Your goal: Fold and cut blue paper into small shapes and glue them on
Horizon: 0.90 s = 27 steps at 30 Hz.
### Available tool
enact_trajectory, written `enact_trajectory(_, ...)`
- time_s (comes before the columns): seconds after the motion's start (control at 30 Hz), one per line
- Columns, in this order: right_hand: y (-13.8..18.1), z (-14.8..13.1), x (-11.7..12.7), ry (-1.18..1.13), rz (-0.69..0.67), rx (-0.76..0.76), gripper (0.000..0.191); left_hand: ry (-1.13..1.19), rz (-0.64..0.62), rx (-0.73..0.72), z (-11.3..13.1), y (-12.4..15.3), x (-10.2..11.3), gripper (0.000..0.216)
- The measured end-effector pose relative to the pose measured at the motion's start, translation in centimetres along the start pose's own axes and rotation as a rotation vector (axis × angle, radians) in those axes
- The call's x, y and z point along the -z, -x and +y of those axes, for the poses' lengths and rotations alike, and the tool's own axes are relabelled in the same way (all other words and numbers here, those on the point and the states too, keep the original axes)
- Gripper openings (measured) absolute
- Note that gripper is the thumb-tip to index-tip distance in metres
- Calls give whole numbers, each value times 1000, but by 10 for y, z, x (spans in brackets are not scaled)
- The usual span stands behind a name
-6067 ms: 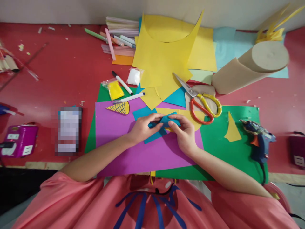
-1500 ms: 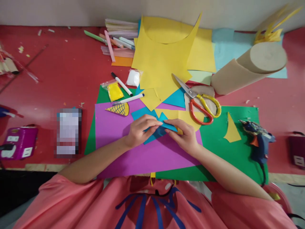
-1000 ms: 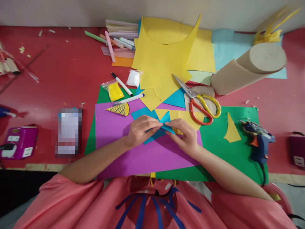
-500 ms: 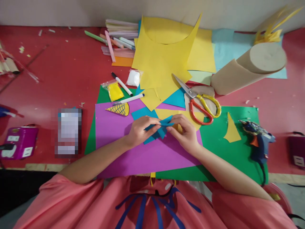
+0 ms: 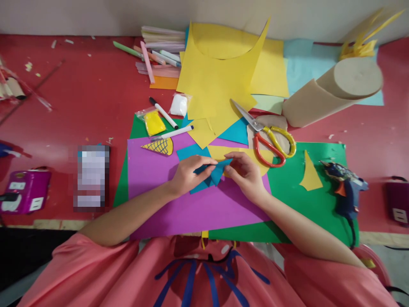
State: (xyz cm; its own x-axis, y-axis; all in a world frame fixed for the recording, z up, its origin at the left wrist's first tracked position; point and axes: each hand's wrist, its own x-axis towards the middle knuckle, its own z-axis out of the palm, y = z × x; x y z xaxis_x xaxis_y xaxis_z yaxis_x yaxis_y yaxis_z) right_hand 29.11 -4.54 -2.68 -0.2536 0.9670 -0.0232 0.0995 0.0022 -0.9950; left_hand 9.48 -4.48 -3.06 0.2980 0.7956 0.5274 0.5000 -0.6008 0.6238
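A small folded piece of blue paper (image 5: 220, 171) is held up over the middle of the purple sheet (image 5: 179, 213). My left hand (image 5: 191, 171) pinches its left end between thumb and fingers. At the other end, the thumb and forefinger of my right hand (image 5: 247, 174) close around its tip. Beneath the hands lies another blue paper (image 5: 191, 152), partly covered by my left hand. A yellow paper strip (image 5: 258, 154) runs behind my right hand. Left of them rests a yellow cone shape (image 5: 161, 146) drawn with a dark net pattern.
Open scissors (image 5: 260, 128) with red and yellow handles lie beyond my right hand. A glue gun (image 5: 348, 192) and a yellow scrap (image 5: 310, 175) are on the green sheet (image 5: 287, 204). Markers (image 5: 174, 132), a brown paper roll (image 5: 322, 98) and large yellow paper (image 5: 220, 76) lie farther back.
The folded blue paper has turned, so more of its face shows. My right fingers have shifted slightly and spread a little; my left hand stays nearly in place.
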Motion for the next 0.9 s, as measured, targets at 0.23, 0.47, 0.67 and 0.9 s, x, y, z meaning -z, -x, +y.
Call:
enact_trajectory(0.23, -3, -2, 0, -37, -13, -30, 24, 24, -34, -25, -1, -1, 1, 9)
enact_trajectory(0.47, -5, -5, 0, -125, -29, -140, 27, 94, -64, 72, -1, -1, 1, 12)
enact_trajectory(0.67, -6, -5, 2, -178, -57, -164, 24, 255, -142, 361, -6, -5, 0, 21)
enact_trajectory(0.9, -4, -6, 2, 83, -153, -22, 19, 268, -153, 317, -7, -5, -1, 20)
